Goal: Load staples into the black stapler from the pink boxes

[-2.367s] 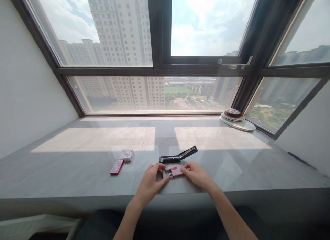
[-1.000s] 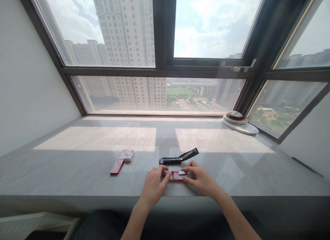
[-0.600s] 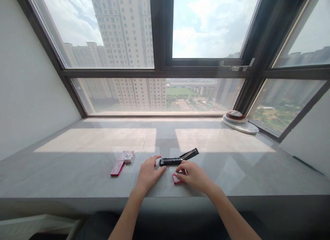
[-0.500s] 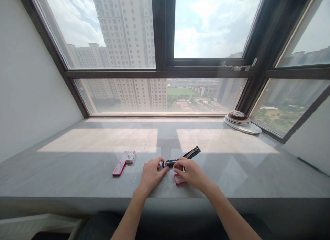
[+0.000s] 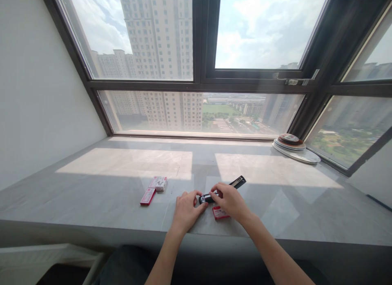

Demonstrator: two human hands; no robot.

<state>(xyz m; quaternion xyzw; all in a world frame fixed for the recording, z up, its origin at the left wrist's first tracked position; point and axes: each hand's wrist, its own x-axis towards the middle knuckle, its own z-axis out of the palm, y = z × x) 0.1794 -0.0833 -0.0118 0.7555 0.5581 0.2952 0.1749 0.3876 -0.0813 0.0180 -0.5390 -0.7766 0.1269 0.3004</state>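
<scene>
A black stapler (image 5: 238,181) lies swung open on the grey stone sill, its long arm slanting up to the right. My left hand (image 5: 186,211) grips the stapler's near left end between thumb and fingers. Over the middle of the stapler, my right hand (image 5: 229,200) is closed in a pinch, its fingertips down at the open channel. Whatever those fingertips hold is too small and covered to make out. Just below the right hand sits a red staple box (image 5: 219,213), partly hidden by the palm.
To the left lie a red and white box (image 5: 148,196) and a white box (image 5: 161,183), touching each other. A stack of round plates or lids (image 5: 295,148) stands in the far right corner by the window frame (image 5: 196,85). The sill's front edge (image 5: 122,227) runs beneath my forearms.
My right hand has moved from just beside the stapler onto it, fingertips now at the channel. The left hand keeps its grip. The whole view has shifted and tilted slightly.
</scene>
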